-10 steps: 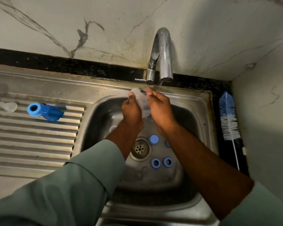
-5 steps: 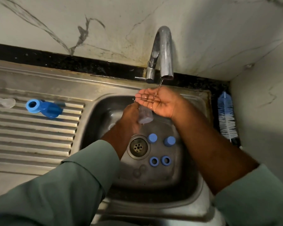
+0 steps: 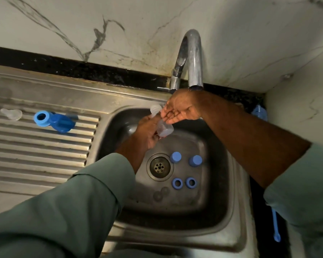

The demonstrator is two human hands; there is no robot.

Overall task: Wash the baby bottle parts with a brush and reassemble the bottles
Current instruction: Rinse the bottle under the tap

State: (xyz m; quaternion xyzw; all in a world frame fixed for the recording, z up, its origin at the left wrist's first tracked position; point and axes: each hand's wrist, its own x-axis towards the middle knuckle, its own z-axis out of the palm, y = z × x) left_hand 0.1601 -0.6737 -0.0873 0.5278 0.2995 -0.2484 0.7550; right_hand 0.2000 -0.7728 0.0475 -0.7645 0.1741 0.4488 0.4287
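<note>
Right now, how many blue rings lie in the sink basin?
2: one blue ring and a second side by side, right of the drain. The arms may hide others.

A small clear baby bottle [image 3: 163,127] is lying tilted over the steel sink basin [image 3: 218,211], its mouth at 11 o'clock. Two blue caps [image 3: 175,156] are standing at 3 o'clock of the drain [image 3: 158,167], two blue rings [image 3: 177,183] at 4 o'clock, two clear teats [image 3: 161,193] at 6 o'clock. A blue-and-white bottle brush [image 3: 260,113] is lying at the basin's 2 o'clock.
</note>
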